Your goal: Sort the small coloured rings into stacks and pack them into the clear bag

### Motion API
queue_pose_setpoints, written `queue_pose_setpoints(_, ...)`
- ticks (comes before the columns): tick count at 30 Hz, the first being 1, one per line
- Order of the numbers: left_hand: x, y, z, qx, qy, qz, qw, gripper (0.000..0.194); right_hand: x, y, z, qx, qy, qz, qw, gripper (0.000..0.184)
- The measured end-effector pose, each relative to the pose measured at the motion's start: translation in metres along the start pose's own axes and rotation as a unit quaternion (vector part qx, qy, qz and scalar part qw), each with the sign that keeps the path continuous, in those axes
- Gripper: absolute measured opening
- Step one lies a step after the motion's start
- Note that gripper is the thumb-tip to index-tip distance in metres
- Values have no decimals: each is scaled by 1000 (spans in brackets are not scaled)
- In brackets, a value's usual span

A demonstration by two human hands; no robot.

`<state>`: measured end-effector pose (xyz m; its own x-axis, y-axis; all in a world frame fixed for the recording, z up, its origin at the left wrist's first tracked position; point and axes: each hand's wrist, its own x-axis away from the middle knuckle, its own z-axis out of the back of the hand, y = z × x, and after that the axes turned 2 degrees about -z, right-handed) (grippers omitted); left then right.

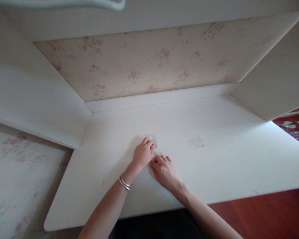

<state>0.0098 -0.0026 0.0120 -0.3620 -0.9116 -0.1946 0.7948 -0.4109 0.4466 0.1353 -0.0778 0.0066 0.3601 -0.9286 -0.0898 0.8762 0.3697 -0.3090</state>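
Note:
My left hand [142,153], with silver bangles at the wrist, is closed in a pinch over the white desktop [226,156]. A tiny yellowish edge shows at its fingertips, too small to name. Just beyond those fingers lies a small clear plastic piece [152,136], partly covered by them. My right hand [165,171] rests nearer to me and slightly right, thumb and curled fingers drawn together close to the surface. Whatever it pinches, if anything, is hidden. Off to the right, a second flat, clear plastic square [195,141] lies apart from both hands.
White side panels [35,83] stand left and right, and a shelf [149,16] spans overhead. Floral wallpaper [149,63] covers the back. A white curved bar [89,4] hangs at the upper left. Reddish flooring [269,215] shows past the front edge; shiny objects [297,127] appear at far right.

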Motion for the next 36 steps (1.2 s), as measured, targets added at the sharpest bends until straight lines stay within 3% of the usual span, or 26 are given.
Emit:
queue_pose_setpoints(5, 16, -5, 7, 58, 61, 14, 996, 16, 0, 1, -2, 18, -14, 6, 1000, 17)
queue_pose_setpoints(9, 34, -16, 11, 113, 76, 36, 990, 16, -1, -1, -2, 42, -19, 21, 999, 16)
queue_pose_setpoints(15, 55, -26, 6, 164, 60, 61, 983, 19, -2, -5, -2, 71, -28, 33, 997, 16)
queue_pose_setpoints(25, 66, -32, 7, 209, 26, 60, 976, 21, 6, 2, 11, 27, 3, -12, 1000, 16)
queue_pose_setpoints(36, 69, -36, 5, 222, 34, 61, 973, 19, -12, -11, 6, 82, -63, 51, 993, 17)
